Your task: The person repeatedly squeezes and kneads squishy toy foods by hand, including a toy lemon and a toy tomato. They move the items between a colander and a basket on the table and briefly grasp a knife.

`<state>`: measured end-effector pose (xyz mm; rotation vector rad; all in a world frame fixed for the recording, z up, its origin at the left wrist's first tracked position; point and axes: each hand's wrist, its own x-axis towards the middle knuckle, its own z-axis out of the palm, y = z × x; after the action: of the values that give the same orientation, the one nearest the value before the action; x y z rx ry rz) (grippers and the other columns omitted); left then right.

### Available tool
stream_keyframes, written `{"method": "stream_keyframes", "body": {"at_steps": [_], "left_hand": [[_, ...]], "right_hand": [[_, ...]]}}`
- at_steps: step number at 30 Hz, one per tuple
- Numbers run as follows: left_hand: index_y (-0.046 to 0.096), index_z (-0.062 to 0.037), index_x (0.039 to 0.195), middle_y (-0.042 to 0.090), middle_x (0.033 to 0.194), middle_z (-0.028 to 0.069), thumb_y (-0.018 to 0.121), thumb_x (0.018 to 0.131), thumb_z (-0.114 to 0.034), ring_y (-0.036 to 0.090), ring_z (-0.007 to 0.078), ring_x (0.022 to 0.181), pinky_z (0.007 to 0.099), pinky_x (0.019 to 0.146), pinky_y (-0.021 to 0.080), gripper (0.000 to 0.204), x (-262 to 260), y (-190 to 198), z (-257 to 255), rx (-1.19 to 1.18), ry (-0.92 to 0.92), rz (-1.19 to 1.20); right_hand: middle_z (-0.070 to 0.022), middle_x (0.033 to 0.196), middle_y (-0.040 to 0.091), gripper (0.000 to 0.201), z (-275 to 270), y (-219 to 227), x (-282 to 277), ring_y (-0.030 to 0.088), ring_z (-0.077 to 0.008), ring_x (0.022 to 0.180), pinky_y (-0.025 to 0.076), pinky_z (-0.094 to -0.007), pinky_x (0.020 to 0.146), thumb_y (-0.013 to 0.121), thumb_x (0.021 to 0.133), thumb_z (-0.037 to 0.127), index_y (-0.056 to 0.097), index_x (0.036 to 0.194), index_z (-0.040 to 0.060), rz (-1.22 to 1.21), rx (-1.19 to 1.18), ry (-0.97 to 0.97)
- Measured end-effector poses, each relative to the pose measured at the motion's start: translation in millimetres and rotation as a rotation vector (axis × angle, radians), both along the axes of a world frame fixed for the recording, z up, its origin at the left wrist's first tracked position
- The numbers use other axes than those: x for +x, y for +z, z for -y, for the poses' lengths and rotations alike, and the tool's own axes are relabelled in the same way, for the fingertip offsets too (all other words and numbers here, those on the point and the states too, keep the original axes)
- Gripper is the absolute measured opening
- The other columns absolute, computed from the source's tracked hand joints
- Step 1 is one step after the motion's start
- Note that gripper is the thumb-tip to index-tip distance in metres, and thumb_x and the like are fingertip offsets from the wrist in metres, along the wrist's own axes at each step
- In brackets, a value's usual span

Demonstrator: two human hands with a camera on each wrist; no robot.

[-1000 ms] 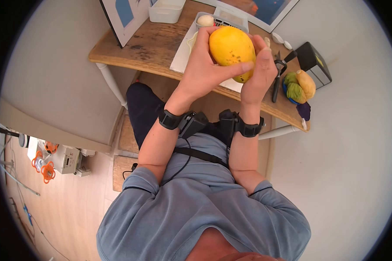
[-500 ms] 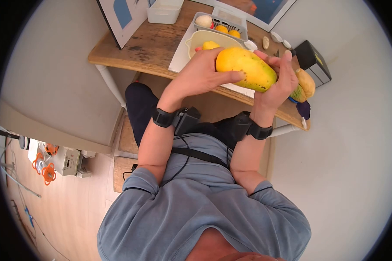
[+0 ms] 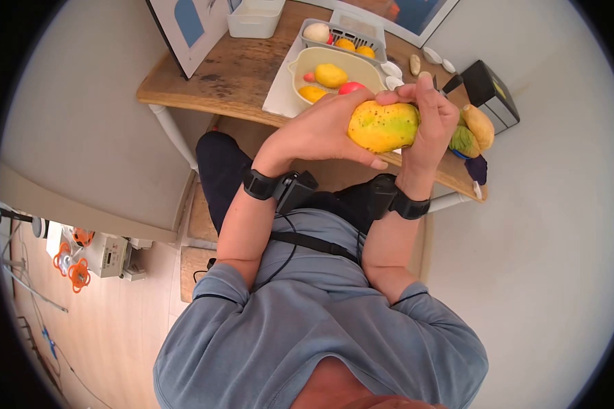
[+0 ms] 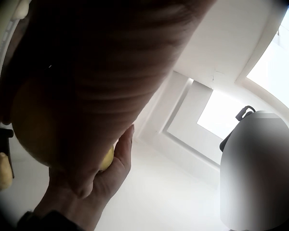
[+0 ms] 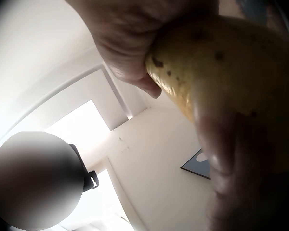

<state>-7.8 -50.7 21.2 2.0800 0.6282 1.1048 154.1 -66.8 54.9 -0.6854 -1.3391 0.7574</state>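
Both hands hold a yellow papaya (image 3: 382,126) with dark specks and a green patch, raised in front of the table's near edge. My left hand (image 3: 317,129) wraps it from the left, its thumb stretched along the underside. My right hand (image 3: 431,133) cups the other end with bent fingers. Up close in the right wrist view, the papaya (image 5: 226,57) shows its spotted skin with fingers against it. In the left wrist view my left hand (image 4: 120,67) covers most of the fruit. Behind stands a cream basin (image 3: 299,75) with yellow fruit (image 3: 331,76) and a red piece (image 3: 351,88).
A grey basket (image 3: 381,60) with a white ball and orange fruits sits behind the basin. To the right are a potato-like lump (image 3: 415,65), small white dishes (image 3: 431,56), a black box (image 3: 491,95) and squash-like vegetables (image 3: 481,126). A white bin (image 3: 256,26) stands back left.
The papaya and both hands first shifted right; the fruit has since turned, bringing its green patch round. The basin and its fruit have come into view behind the hands.
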Motion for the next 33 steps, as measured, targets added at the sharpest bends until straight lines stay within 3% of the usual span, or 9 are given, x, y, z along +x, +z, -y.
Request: {"method": "stream_keyframes", "body": {"at_steps": [4, 6, 7, 11, 13, 26, 29, 31, 33], "left_hand": [[0.051, 0.0010, 0.115, 0.062, 0.102, 0.0179, 0.087, 0.056, -0.032, 0.059, 0.0347, 0.101, 0.0382, 0.085, 0.046, 0.077, 1, 8, 3, -0.027, 0.072, 0.014], [0.049, -0.0008, 0.123, 0.062, 0.107, 0.0148, 0.087, 0.057, -0.025, 0.061, 0.0254, 0.098, 0.0331, 0.085, 0.048, 0.080, 2, 5, 0, 0.100, 0.191, 0.056], [0.049, -0.0008, 0.123, 0.062, 0.107, 0.0148, 0.087, 0.057, -0.025, 0.061, 0.0254, 0.098, 0.0331, 0.085, 0.048, 0.080, 1, 6, 1, 0.100, 0.193, 0.054], [0.054, -0.0018, 0.117, 0.063, 0.104, 0.0133, 0.083, 0.059, -0.019, 0.062, 0.0266, 0.094, 0.0332, 0.082, 0.049, 0.067, -3, 10, 3, 0.136, 0.194, 0.153], [0.056, -0.0018, 0.114, 0.064, 0.102, 0.0136, 0.081, 0.059, -0.018, 0.063, 0.0277, 0.092, 0.0335, 0.080, 0.049, 0.063, -2, 10, 2, 0.159, 0.212, 0.144], [0.058, -0.0018, 0.103, 0.065, 0.087, 0.0136, 0.084, 0.056, -0.029, 0.064, 0.0315, 0.080, 0.0348, 0.074, 0.050, 0.060, 3, 9, 3, 0.232, 0.251, 0.044], [0.059, -0.0014, 0.103, 0.065, 0.086, 0.0114, 0.084, 0.058, -0.031, 0.065, 0.0252, 0.080, 0.0330, 0.073, 0.050, 0.059, -1, 11, 4, 0.177, 0.236, 0.075], [0.059, -0.0011, 0.104, 0.065, 0.085, 0.0099, 0.084, 0.060, -0.031, 0.065, 0.0208, 0.080, 0.0317, 0.072, 0.049, 0.059, -3, 12, 4, 0.119, 0.219, 0.139], [0.060, -0.0012, 0.107, 0.065, 0.088, 0.0074, 0.082, 0.063, -0.031, 0.062, 0.0135, 0.081, 0.0289, 0.073, 0.049, 0.057, -6, 13, 3, 0.009, 0.178, 0.189]], "right_hand": [[-0.0164, 0.083, 0.069, 0.034, -5, -7, -7, 0.067, -0.0202, 0.077, 0.053, -0.0295, 0.072, 0.057, 0.095, 0.026, 0.065, 0.089, -0.0062, -0.072, 0.110, 0.052], [-0.0162, 0.086, 0.069, 0.029, -8, -8, -12, 0.066, -0.0203, 0.081, 0.052, -0.0303, 0.077, 0.060, 0.092, 0.023, 0.065, 0.092, -0.0064, -0.020, 0.191, 0.042], [-0.0159, 0.089, 0.069, 0.027, -9, -8, -15, 0.066, -0.0204, 0.086, 0.051, -0.0311, 0.082, 0.062, 0.090, 0.019, 0.065, 0.096, -0.0066, 0.029, 0.270, 0.033], [-0.0110, 0.091, 0.069, 0.018, -7, -5, -20, 0.063, -0.0159, 0.088, 0.049, -0.0289, 0.084, 0.069, 0.080, 0.005, 0.067, 0.094, -0.0046, 0.105, 0.353, 0.052], [-0.0117, 0.088, 0.070, 0.018, -5, -7, -19, 0.064, -0.0164, 0.086, 0.049, -0.0288, 0.083, 0.066, 0.076, -0.001, 0.066, 0.094, -0.0059, 0.056, 0.220, 0.009], [-0.0127, 0.078, 0.069, 0.019, -4, -10, -10, 0.065, -0.0181, 0.078, 0.051, -0.0289, 0.078, 0.059, 0.078, 0.000, 0.065, 0.094, -0.0100, -0.035, 0.189, 0.000], [-0.0149, 0.091, 0.068, 0.029, -7, -13, -17, 0.063, -0.0189, 0.088, 0.049, -0.0304, 0.083, 0.060, 0.083, 0.006, 0.061, 0.107, -0.0085, -0.050, 0.191, 0.065], [-0.0173, 0.110, 0.062, 0.046, -7, -9, -28, 0.059, -0.0201, 0.101, 0.047, -0.0325, 0.089, 0.060, 0.086, 0.012, 0.048, 0.127, -0.0048, -0.110, 0.314, 0.172], [-0.0180, 0.117, 0.058, 0.056, -7, -8, -31, 0.057, -0.0212, 0.105, 0.047, -0.0333, 0.091, 0.062, 0.086, 0.016, 0.040, 0.133, -0.0029, -0.073, 0.342, 0.189]]}}
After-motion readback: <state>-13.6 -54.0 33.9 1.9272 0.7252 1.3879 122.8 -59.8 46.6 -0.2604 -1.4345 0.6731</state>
